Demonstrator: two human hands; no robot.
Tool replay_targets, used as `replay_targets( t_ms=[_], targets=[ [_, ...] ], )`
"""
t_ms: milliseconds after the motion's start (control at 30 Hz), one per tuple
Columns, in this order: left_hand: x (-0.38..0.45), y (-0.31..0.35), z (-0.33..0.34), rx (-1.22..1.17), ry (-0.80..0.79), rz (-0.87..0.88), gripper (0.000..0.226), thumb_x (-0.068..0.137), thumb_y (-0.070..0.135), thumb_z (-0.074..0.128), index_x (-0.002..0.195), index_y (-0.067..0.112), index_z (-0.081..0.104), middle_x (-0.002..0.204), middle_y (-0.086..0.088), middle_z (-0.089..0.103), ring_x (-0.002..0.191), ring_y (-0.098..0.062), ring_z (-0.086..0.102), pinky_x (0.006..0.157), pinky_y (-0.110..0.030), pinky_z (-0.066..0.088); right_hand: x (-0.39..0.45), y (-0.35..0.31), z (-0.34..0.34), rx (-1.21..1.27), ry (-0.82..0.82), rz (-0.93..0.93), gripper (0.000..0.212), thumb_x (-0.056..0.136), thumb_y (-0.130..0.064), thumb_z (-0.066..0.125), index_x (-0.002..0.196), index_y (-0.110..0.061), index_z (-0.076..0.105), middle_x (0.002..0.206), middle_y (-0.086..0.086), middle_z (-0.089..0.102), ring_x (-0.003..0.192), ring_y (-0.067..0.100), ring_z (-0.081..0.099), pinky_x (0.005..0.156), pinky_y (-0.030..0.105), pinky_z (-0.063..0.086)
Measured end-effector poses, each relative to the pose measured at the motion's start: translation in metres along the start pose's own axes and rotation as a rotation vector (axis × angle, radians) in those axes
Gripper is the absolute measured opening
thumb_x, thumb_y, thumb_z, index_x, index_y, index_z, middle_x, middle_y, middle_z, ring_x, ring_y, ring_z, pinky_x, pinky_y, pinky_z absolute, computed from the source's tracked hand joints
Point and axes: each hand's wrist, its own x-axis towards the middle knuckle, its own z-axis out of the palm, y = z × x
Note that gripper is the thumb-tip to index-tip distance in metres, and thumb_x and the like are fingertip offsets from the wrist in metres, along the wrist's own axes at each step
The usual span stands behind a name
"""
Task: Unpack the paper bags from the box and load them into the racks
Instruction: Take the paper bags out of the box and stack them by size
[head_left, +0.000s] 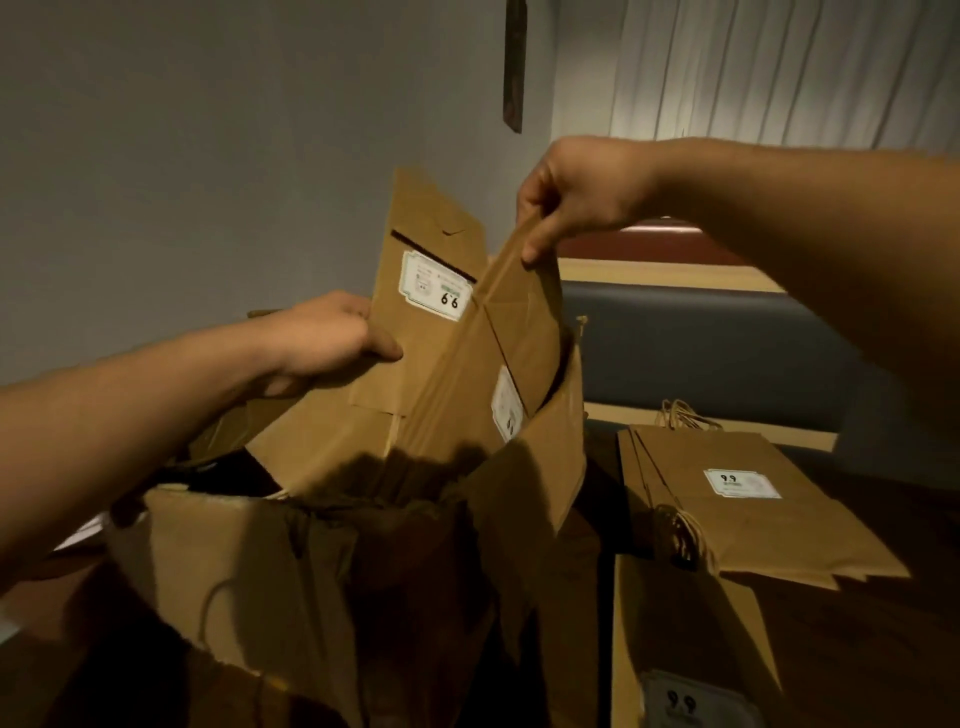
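Cardboard box (249, 566) sits open in front of me, flaps up, with folded paper bags (431, 332) rising out of its top. My left hand (332, 332) grips the side of one labelled bag (its sticker reads upside down), thumb on the front. My right hand (566, 197) pinches the top edge of a second bag just beside it. More flat bags (748, 509) lie stacked on the dark surface (857, 649) to my right.
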Motion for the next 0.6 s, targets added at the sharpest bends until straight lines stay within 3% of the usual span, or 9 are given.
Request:
replay_targets(
  t_ms=[67,133,167,233,300,333,433,533,600],
  targets=[
    [-0.013,0.011,-0.004,-0.214,0.022,0.013,0.014,0.093,0.009,0.060,0.080,0.014,0.064,0.071,0.001,0.068,0.066,-0.015,0.062,0.060,-0.021,0.043,-0.008,-0.011,-0.014,0.015,0.130,-0.036,0.015,0.085,-0.029,0.074,0.092,-0.018,0.066,0.091,0.001,0.066,0.088,0.016,0.066,0.079,0.027,0.054],
    [-0.026,0.030,-0.009,-0.263,0.074,0.035,0.013,0.096,0.018,0.059,0.095,0.012,0.071,0.082,-0.002,0.067,0.075,-0.019,0.059,0.064,-0.022,0.042,-0.014,-0.023,-0.024,0.038,0.241,-0.062,0.019,0.086,-0.027,0.074,0.097,-0.020,0.061,0.092,-0.002,0.062,0.089,0.015,0.064,0.081,0.028,0.055],
    [-0.034,0.041,-0.012,-0.252,0.103,0.063,0.019,0.097,0.026,0.059,0.103,0.014,0.072,0.083,0.000,0.063,0.075,-0.018,0.054,0.064,-0.021,0.036,-0.017,-0.029,-0.028,0.048,0.289,-0.067,0.022,0.086,-0.026,0.074,0.101,-0.021,0.058,0.092,-0.004,0.060,0.089,0.013,0.063,0.082,0.027,0.054],
    [-0.051,0.064,-0.019,-0.257,0.101,0.123,0.030,0.094,0.046,0.059,0.101,0.021,0.074,0.083,0.005,0.054,0.068,-0.008,0.045,0.062,-0.021,0.030,-0.026,-0.045,-0.041,0.070,0.412,-0.088,0.028,0.088,-0.027,0.073,0.109,-0.024,0.054,0.096,-0.009,0.056,0.090,0.008,0.060,0.080,0.022,0.051],
    [-0.067,0.083,-0.023,-0.261,0.067,0.193,0.036,0.086,0.060,0.061,0.095,0.028,0.074,0.098,0.005,0.062,0.083,-0.010,0.056,0.076,-0.021,0.041,-0.035,-0.061,-0.054,0.096,0.537,-0.111,0.034,0.090,-0.026,0.071,0.119,-0.022,0.053,0.105,-0.008,0.056,0.097,0.008,0.058,0.077,0.017,0.048],
    [-0.074,0.092,-0.023,-0.205,0.083,0.233,0.035,0.086,0.058,0.062,0.096,0.026,0.073,0.099,0.006,0.067,0.084,-0.012,0.062,0.077,-0.020,0.044,-0.041,-0.068,-0.061,0.111,0.599,-0.126,0.037,0.091,-0.025,0.069,0.123,-0.021,0.052,0.111,-0.006,0.056,0.101,0.008,0.057,0.076,0.016,0.048],
    [-0.093,0.118,-0.019,-0.145,0.254,0.329,0.014,0.093,0.032,0.066,0.099,0.021,0.071,0.079,0.008,0.076,0.065,-0.008,0.073,0.053,-0.016,0.052,-0.061,-0.083,-0.080,0.148,0.711,-0.146,0.046,0.094,-0.024,0.066,0.136,-0.021,0.047,0.127,-0.001,0.054,0.112,0.010,0.055,0.079,0.016,0.050],
    [-0.105,0.136,-0.012,-0.340,0.315,0.372,0.016,0.091,0.019,0.069,0.106,0.016,0.072,0.090,0.001,0.078,0.079,-0.014,0.076,0.064,-0.026,0.060,-0.087,-0.075,-0.089,0.103,0.823,-0.068,0.072,0.088,-0.030,0.072,0.149,-0.028,0.034,0.147,0.004,0.036,0.132,0.021,0.041,0.104,0.029,0.047],
    [-0.112,0.147,-0.007,-0.502,0.314,0.423,0.018,0.089,0.011,0.070,0.107,0.010,0.072,0.092,-0.004,0.078,0.083,-0.018,0.076,0.067,-0.029,0.061,-0.113,-0.049,-0.086,0.230,0.868,0.083,0.094,0.078,-0.039,0.081,0.152,-0.032,0.023,0.152,0.006,0.029,0.139,0.027,0.035,0.112,0.038,0.040]
  ],
)
